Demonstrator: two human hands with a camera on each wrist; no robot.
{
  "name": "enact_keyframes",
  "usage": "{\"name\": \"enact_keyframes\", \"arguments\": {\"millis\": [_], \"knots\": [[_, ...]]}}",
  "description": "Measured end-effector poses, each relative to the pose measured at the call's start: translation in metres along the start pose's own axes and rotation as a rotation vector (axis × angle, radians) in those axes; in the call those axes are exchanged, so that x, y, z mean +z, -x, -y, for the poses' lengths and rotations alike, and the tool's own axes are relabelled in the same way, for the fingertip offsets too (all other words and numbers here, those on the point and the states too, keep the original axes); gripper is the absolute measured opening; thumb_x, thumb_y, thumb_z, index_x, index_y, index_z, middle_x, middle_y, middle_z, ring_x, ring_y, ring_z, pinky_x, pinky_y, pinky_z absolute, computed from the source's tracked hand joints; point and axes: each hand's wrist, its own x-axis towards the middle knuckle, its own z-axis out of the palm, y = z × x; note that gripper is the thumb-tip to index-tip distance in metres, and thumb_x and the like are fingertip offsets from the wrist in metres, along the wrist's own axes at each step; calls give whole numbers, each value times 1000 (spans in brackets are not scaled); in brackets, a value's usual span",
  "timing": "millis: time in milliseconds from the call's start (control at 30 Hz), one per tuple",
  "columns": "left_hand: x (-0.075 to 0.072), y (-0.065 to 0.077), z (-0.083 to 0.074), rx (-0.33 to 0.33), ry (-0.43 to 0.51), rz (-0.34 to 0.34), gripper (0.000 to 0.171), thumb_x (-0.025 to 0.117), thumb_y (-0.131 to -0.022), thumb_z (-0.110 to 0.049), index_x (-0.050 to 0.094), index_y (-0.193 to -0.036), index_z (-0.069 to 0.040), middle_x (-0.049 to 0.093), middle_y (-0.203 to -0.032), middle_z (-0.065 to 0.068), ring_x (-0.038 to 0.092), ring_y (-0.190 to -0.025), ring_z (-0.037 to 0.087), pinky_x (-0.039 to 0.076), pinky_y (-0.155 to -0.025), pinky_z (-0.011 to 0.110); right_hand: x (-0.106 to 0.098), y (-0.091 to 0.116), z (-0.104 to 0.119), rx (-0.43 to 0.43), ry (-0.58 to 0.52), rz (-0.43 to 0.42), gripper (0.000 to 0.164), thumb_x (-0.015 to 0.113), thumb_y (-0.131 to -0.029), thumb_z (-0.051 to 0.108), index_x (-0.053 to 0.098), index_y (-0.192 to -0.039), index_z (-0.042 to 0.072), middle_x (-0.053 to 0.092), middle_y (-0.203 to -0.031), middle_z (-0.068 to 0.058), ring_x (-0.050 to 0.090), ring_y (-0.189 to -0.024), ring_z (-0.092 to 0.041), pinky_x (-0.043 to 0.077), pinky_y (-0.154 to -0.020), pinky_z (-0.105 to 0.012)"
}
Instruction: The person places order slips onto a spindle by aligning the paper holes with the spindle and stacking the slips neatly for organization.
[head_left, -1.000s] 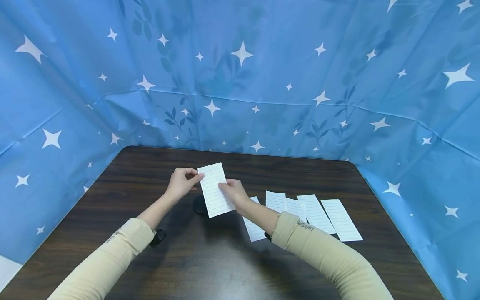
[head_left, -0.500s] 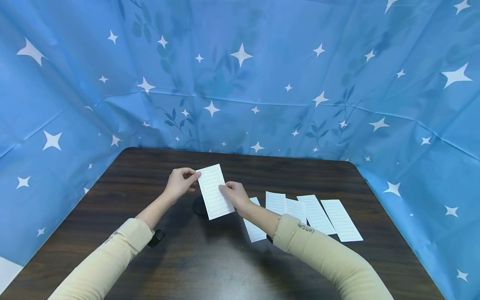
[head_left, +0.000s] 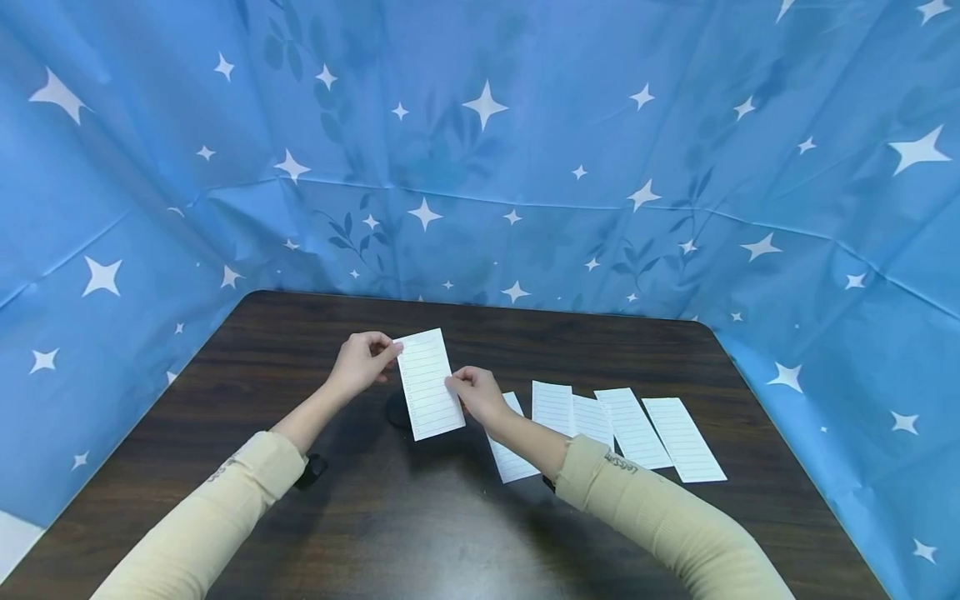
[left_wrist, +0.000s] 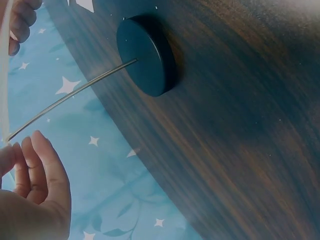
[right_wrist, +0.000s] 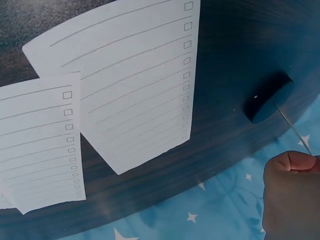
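Observation:
A white lined checklist sheet [head_left: 429,392] is held up over the table, tilted slightly. My left hand [head_left: 362,364] pinches its upper left corner between thumb and fingers. At the right edge, my right hand [head_left: 480,393] pinches the same sheet. Behind the paper stands a holder with a round black base [left_wrist: 145,57] and a thin metal rod [left_wrist: 80,90]. The rod's far end meets the sheet's edge beside my left fingers; whether it grips the paper is hidden. In the right wrist view, my right hand [right_wrist: 292,195] covers the rod's end.
Several more lined sheets [head_left: 682,440] lie on the right of the dark wooden table [head_left: 420,533], some overlapping. My right forearm passes over some of them. A blue curtain with white stars [head_left: 480,167] hangs behind the table's far edge.
My right hand has shifted slightly down and towards the sheet's right edge, so its thumb covers less of the paper. My left hand keeps its pinch on the corner.

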Motion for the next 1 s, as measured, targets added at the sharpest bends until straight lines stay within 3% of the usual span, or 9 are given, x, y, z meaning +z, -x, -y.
{"name": "enact_keyframes", "arguments": {"millis": [233, 467, 767, 1000], "knots": [[1, 0, 7, 10, -120, 44, 21, 56, -95, -16, 65, -94, 3, 67, -88, 21, 66, -64, 26, 56, -57, 34, -2, -2, -8, 4, 34, 5, 18, 56, -93, 11, 62, -94, -6, 48, -61, 3, 46, -57, -10, 42, -54, -23], [3, -1, 15, -7, -88, 64, 19, 56, -94, -13, 66, -95, 3, 65, -90, 20, 66, -75, 32, 57, -56, 35, 0, -3, -14, 2, 75, 28, 17, 58, -92, 10, 64, -91, -6, 52, -61, 3, 48, -56, -12, 45, -56, -24], [7, -3, 22, -83, -57, 103, 18, 58, -93, -11, 65, -96, 5, 64, -88, 18, 65, -75, 23, 57, -57, 30, -1, -1, -19, 51, 79, 42, 18, 61, -89, 9, 66, -91, -8, 51, -60, 4, 48, -55, -8, 43, -54, -18], [11, -3, 29, -119, -31, 137, 21, 56, -93, -11, 64, -98, 8, 63, -91, 23, 65, -85, 35, 57, -57, 30, 0, 0, -19, 51, 70, 27, 16, 62, -88, 7, 66, -90, -8, 51, -60, 3, 48, -55, -9, 42, -53, -18]]}}
